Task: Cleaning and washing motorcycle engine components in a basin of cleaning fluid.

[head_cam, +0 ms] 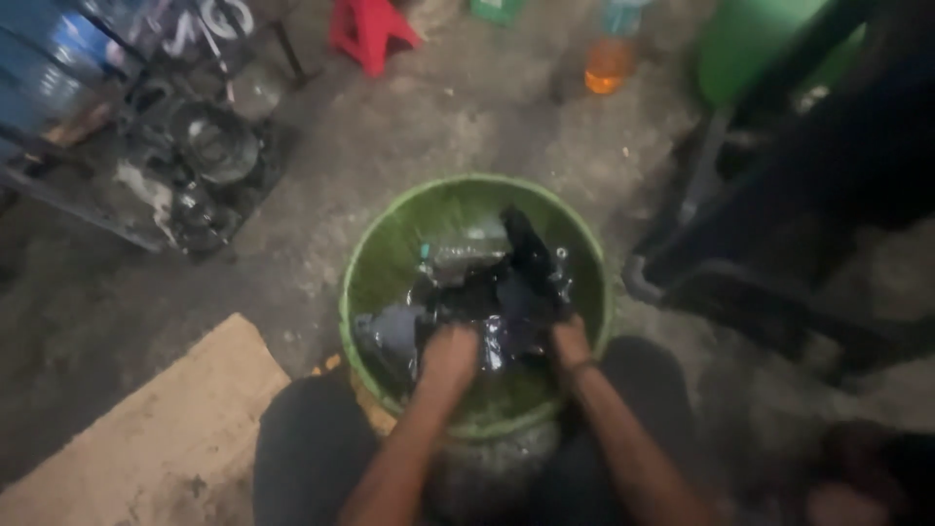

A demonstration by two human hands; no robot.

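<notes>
Both hands, left (449,353) and right (569,341), clenched on wet black cloth (516,292), near rim of round green plastic basin (385,244) holding water, rough concrete floor (467,107).

The green bucket (390,244) looks like smooth plastic. The dark cloth (506,302) inside is wet and shiny. The floor (467,117) is rough grey concrete. At seven o'clock, the board (156,429) is dull, bare wood.

Bare concrete floor (467,127) lies open beyond the round green plastic basin (390,244). A dark metal frame (760,282) crowds its right side, a flat cardboard sheet (166,429) lies near-left, and cluttered dark metal parts (205,166) stand far-left.
</notes>
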